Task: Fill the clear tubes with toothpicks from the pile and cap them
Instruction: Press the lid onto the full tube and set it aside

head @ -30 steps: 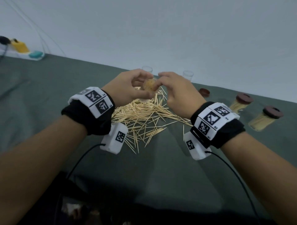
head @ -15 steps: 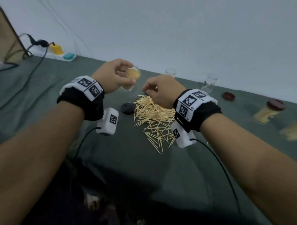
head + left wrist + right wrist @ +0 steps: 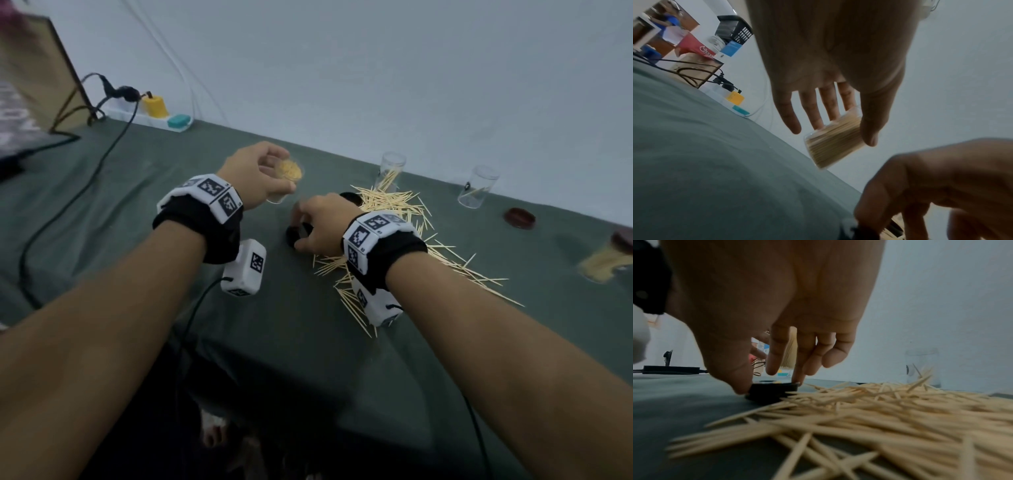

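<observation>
power strip [image 3: 150,118] by wall | black cable [image 3: 68,202] on green cloth [image 3: 102,178]

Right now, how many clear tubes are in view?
4: a full tube in the left hand, two open tubes behind the pile, a capped tube far right. More may be outside view.

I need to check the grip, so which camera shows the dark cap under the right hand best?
The right wrist view: the dark cap sits on the cloth, pinched by thumb and fingers. In the head view the right hand mostly covers it; the left wrist view shows only its edge.
</observation>
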A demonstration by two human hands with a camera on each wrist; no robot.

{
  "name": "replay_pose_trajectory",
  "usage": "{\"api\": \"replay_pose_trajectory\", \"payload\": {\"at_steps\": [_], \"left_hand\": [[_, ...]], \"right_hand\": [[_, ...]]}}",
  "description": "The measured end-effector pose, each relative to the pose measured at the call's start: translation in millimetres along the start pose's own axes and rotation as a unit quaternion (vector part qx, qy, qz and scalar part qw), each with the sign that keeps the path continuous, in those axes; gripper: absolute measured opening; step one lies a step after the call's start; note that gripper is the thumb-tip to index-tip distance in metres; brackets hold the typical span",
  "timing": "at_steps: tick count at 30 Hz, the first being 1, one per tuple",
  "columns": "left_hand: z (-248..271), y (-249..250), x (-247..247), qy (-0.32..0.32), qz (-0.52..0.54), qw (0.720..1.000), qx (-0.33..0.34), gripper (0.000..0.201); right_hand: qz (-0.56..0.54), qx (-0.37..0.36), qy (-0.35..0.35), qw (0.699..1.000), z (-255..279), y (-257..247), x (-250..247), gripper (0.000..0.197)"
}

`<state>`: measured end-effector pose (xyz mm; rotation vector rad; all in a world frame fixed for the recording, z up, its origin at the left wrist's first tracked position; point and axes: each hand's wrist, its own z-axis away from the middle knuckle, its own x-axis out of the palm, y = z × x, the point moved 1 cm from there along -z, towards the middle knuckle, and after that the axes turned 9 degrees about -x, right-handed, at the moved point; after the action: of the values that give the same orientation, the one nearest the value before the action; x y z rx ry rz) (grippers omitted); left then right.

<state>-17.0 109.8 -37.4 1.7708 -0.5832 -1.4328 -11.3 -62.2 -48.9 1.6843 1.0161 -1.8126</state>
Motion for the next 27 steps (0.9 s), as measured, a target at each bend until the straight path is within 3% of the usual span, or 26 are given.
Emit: {"api": "replay_pose_trajectory", "payload": {"at_steps": [6, 15, 20, 27], "left_hand": [[1.8, 11.4, 9.2, 0.02, -0.01, 1.0, 0.022, 0.052], [22.8, 59.7, 56.3, -0.015, 0.041, 0.997, 0.059, 0.062], [42.8, 92.8, 90.6, -0.056, 0.045, 0.993, 0.095, 0.048], [61.2, 115.0, 117.5, -0.101, 0.012, 0.983, 0.151, 0.045]], "right_hand": [[-0.058, -0.01, 0.107, 0.993, 22.4, 7.7, -21.8, 0.031], [-0.192, 0.076, 0.254, 0.945, 95.7, 51.4, -73.4, 0.04], [-0.221, 0.098, 0.288, 0.927, 135.8, 71.5, -86.3, 0.038], [-0.223, 0.107, 0.284, 0.926, 169.7, 95.4, -77.6, 0.039]]}}
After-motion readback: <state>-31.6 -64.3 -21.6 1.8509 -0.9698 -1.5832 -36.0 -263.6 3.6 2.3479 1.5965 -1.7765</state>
